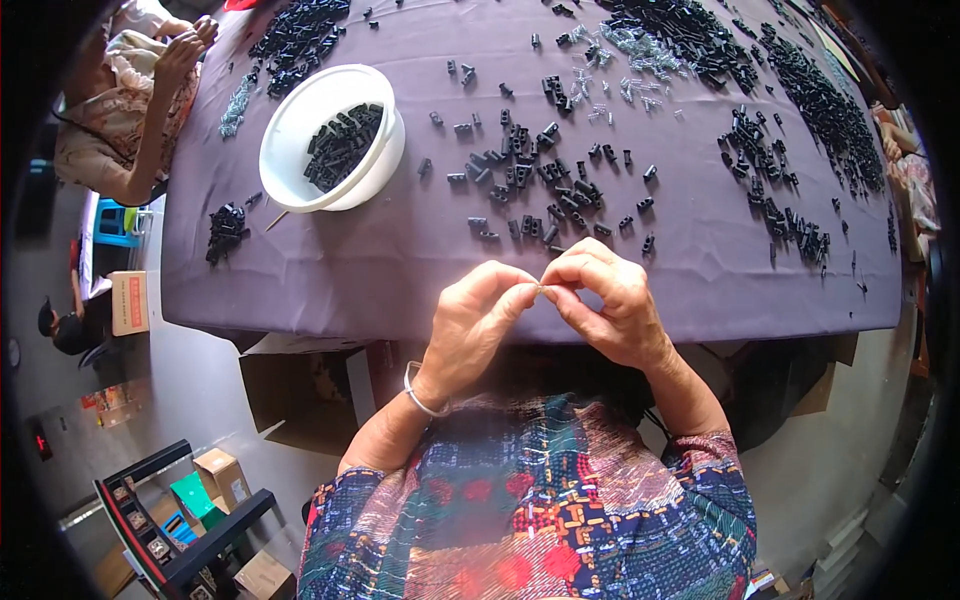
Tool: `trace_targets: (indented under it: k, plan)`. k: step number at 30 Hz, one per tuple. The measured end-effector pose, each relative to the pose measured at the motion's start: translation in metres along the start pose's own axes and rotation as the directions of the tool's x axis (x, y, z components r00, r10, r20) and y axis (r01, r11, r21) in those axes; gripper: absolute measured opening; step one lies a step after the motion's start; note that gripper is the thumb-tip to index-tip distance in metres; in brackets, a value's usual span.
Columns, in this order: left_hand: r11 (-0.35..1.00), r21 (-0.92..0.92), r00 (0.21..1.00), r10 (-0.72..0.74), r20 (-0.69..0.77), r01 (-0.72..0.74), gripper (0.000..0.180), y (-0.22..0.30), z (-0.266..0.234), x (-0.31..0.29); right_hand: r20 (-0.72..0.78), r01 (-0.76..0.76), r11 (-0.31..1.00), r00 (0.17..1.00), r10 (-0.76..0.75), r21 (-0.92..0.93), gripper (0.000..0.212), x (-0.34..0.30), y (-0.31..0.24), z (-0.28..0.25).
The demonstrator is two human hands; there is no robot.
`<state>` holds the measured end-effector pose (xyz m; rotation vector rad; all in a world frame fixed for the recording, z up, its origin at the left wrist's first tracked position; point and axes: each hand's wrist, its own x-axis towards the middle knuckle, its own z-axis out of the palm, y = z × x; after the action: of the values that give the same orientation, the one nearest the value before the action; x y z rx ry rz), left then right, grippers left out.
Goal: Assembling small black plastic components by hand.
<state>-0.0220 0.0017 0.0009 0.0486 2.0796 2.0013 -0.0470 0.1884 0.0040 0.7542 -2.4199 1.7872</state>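
My left hand [485,312] and my right hand [605,300] meet fingertip to fingertip just above the near edge of the table. Thumb and forefinger of each are pinched on a tiny piece between them, too small to name. Just beyond my hands lies a loose spread of small black plastic parts [520,172], many of them short tubes. To the left, a white plastic bowl [385,165] stands tilted, with a heap of black parts [345,145] inside.
The table [350,270] wears a purple-grey cloth. Clear small pieces [640,50] and large black heaps [815,100] lie at the far right. A thin stick [276,220] rests by the bowl, near a small black pile [227,232]. Other people sit at the left and right sides.
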Motion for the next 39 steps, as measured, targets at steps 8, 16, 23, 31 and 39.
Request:
trace_targets:
  k: [8, 16, 23, 31, 39]
  plan:
    - [0.999, -0.030, 1.000, 0.030, 0.004, -0.030, 0.013, -0.001, 0.003, -0.004, 0.066, -0.141, 0.982, 0.989, 0.134, 0.126, 0.010, -0.002, -0.002, -0.001]
    - [0.964, 0.131, 0.972, 0.234, -0.020, -0.229, 0.009, -0.009, 0.004, -0.005, 0.112, -0.327, 0.873, 0.945, 0.308, 0.361, 0.010, -0.005, -0.002, 0.002]
    - [0.746, 0.410, 0.812, 0.583, -0.022, -0.524, 0.016, -0.012, 0.006, 0.002, 0.147, -0.469, 0.781, 0.880, 0.451, 0.412, 0.015, -0.006, -0.002, 0.003]
    - [0.554, 0.611, 0.717, 0.697, 0.031, -0.565, 0.019, -0.007, 0.010, 0.011, -0.079, -0.184, 0.959, 0.976, 0.204, 0.215, 0.008, -0.009, 0.003, 0.012]
    - [0.467, 0.770, 0.784, 0.617, 0.069, -0.434, 0.015, 0.005, 0.005, 0.022, -0.416, 0.074, 0.991, 0.902, -0.116, -0.115, 0.017, 0.002, 0.011, -0.004]
